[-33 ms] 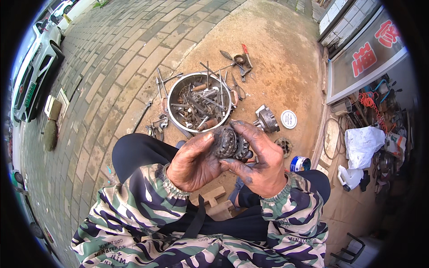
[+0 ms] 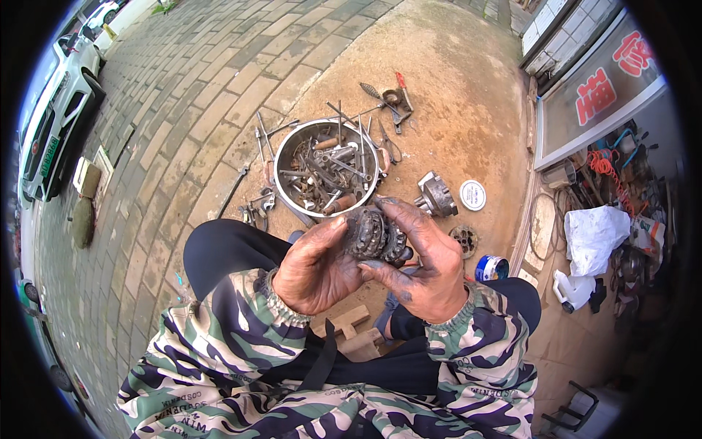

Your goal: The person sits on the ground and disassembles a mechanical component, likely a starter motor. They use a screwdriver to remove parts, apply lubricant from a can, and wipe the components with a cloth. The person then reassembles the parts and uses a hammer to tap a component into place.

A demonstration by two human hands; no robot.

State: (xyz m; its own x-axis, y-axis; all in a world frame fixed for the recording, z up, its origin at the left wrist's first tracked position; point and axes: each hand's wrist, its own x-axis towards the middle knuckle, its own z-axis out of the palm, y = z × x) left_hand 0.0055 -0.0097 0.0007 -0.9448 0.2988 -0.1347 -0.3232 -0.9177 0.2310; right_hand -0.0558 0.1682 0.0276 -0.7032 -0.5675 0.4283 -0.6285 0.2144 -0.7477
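My left hand (image 2: 311,267) and my right hand (image 2: 431,256), both smudged with black grease, are closed around a greasy dark toothed metal part (image 2: 371,235), like stacked gears or bearings, held above my lap. Just beyond them lies a round steel basin (image 2: 285,139) heaped with wrenches and rusty tools. To the right of it are a grey metal housing (image 2: 439,196), a white round lid (image 2: 472,195) and a perforated metal disc (image 2: 462,238). A blue open tin (image 2: 490,268) sits beside my right knee.
Loose tools (image 2: 256,212) lie around the basin. Wooden blocks (image 2: 345,322) lie beneath me. At right, a doorway shows hoses (image 2: 603,168), a plastic sheet (image 2: 592,234) and a white jug (image 2: 570,289). A parked white car (image 2: 62,124) and stone blocks (image 2: 86,179) stand on the left paving.
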